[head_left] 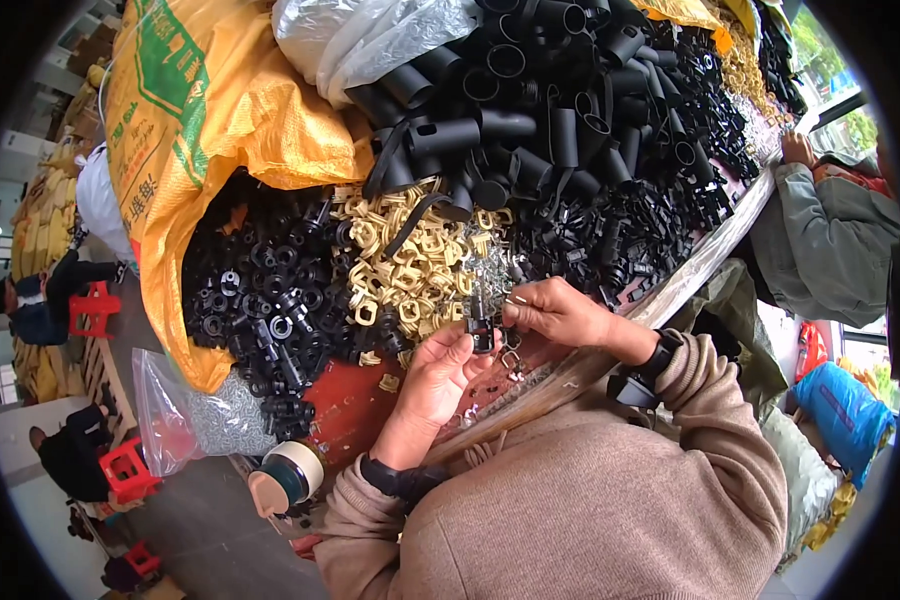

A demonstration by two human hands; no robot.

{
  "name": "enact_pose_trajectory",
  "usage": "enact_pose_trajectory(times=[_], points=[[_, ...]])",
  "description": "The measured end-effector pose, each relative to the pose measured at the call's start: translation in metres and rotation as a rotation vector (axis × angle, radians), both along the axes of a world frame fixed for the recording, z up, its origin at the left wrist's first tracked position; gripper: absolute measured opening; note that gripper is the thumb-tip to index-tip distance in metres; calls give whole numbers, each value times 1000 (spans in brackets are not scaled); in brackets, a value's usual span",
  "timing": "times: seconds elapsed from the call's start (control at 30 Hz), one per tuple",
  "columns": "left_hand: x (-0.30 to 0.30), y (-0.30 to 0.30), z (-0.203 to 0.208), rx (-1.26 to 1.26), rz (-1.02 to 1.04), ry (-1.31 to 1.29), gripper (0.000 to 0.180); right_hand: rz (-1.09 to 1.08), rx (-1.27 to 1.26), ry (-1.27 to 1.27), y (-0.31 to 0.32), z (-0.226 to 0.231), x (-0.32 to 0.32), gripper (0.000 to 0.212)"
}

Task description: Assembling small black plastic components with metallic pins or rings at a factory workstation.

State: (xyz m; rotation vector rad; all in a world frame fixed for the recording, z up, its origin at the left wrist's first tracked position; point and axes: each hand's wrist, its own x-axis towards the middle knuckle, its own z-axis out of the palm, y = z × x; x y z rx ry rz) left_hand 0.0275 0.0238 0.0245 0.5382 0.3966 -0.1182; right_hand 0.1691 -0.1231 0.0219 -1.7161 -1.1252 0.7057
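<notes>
Between its thumb and fingers my left hand [438,375] grips a small black plastic part [481,340] over the front of the table. My right hand [562,313] is close beside it, fingertips pinched at the part's upper right; a tiny light-coloured piece seems to show at the tips, too small to name. Just beyond the hands lie a heap of cream plastic rings [405,250] and a patch of small shiny metal pieces [488,262]. Black ring-shaped parts [270,290] are heaped to the left, and small black plastic pieces [610,235] to the right.
Large black tubes [565,135] pile up at the back beside an orange woven sack [260,110]. A clear bag of metal pieces [228,412] and a jar [292,470] stand at the left edge. Another person's sleeve [830,240] is at the far right.
</notes>
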Motion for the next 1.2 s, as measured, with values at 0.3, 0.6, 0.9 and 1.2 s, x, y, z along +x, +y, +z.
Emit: enact_pose_trajectory(times=[0.3,0.6,0.9,1.2], points=[[6,-14,1,92,-23,-243,26,139,-237,897,-9,25,-17,31],[6,-20,12,171,-82,-127,35,109,-159,1009,-15,5,-23,27],[15,-21,23,333,-172,-182,34,214,-229,1232,-17,1,-13,24],[4,-29,16,333,-193,-165,34,66,-243,1346,-30,-3,-31,16]])
